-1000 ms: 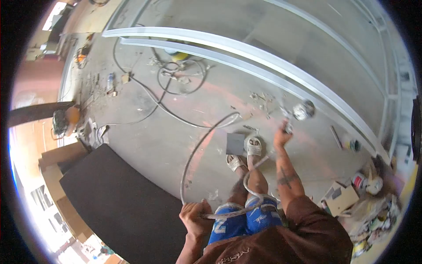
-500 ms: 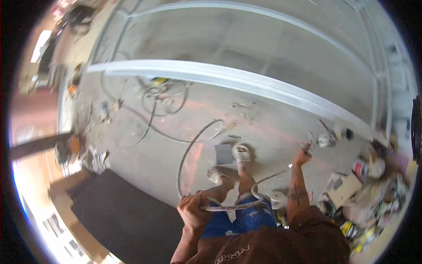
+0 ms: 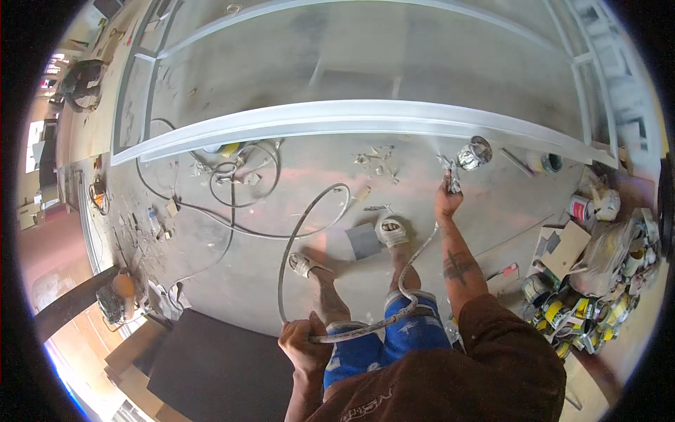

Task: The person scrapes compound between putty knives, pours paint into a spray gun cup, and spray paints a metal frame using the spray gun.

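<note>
My right hand (image 3: 446, 202) is wrapped round a paint spray gun (image 3: 451, 172) that has a paint-smeared cup (image 3: 475, 153) on it. The gun is close to the near rail of a light grey metal frame (image 3: 351, 116), and a faint mist shows between them. An air hose (image 3: 373, 328) runs from the gun's handle across my thighs to my left hand (image 3: 304, 342). The fingers of that hand are closed round the hose, which then loops forward over the floor.
Coils of hose (image 3: 274, 184) and an open can (image 3: 550, 162) lie on the dusty floor. Paint cans (image 3: 562, 313) and a piece of cardboard (image 3: 561, 244) are heaped at the right. A dark panel (image 3: 218, 366) is at lower left. A grey square (image 3: 363, 240) lies between my feet.
My right hand and the spray gun have moved forward and left, up to the frame's near rail. The view has shifted; my left hand still grips the hose.
</note>
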### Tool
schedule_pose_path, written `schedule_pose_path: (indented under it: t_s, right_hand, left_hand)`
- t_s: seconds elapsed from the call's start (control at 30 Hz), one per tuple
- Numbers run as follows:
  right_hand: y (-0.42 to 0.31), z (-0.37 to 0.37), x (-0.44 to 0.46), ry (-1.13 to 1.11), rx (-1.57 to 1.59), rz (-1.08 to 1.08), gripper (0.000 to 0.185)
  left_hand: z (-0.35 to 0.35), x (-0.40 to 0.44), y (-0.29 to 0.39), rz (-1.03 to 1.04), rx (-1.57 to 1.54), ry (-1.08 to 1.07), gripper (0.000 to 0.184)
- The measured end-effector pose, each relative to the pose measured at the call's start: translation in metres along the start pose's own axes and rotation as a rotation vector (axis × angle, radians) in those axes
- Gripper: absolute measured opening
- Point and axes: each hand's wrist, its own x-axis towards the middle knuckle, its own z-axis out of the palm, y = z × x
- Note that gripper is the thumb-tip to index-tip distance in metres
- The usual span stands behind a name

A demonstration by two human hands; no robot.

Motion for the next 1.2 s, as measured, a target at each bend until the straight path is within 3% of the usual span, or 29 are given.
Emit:
schedule_pose_path:
  t_s: [0.13,0.33,0.57,0.67,0.73,0.87,0.9,0.97,1.2]
  right_hand:
    - [-0.028,0.059,-0.052,-0.087,0.043,0.039,0.032]
    - [-0.048,0.15,-0.147,-0.2,-0.149,0.021,0.034]
    - [-0.085,0.271,-0.262,-0.221,0.033,-0.072,0.037]
    - [-0.117,0.313,-0.312,-0.278,-0.101,-0.015,0.036]
    - [-0.12,0.339,-0.346,-0.339,0.11,0.02,0.036]
    - [-0.145,0.364,-0.383,-0.459,0.054,0.121,0.033]
    - [-0.147,0.371,-0.392,-0.426,0.2,0.108,0.034]
    - [-0.151,0.368,-0.395,-0.434,0.195,0.123,0.033]
    - [-0.138,0.329,-0.331,-0.304,0.068,0.056,0.033]
  left_hand:
    - [-0.031,0.017,-0.053,-0.034,-0.011,0.041,0.038]
    - [-0.083,0.026,-0.155,-0.215,-0.011,0.095,0.036]
    - [-0.145,0.032,-0.258,-0.36,-0.029,0.212,0.034]
    - [-0.16,0.028,-0.293,-0.463,-0.023,0.232,0.036]
    - [-0.176,0.028,-0.314,-0.485,-0.01,0.225,0.039]
    - [-0.189,0.022,-0.328,-0.612,-0.004,0.283,0.043]
    - [-0.191,0.02,-0.33,-0.608,-0.008,0.282,0.043]
    - [-0.194,0.017,-0.333,-0.606,-0.021,0.265,0.045]
    - [-0.186,0.035,-0.32,-0.53,-0.014,0.183,0.044]
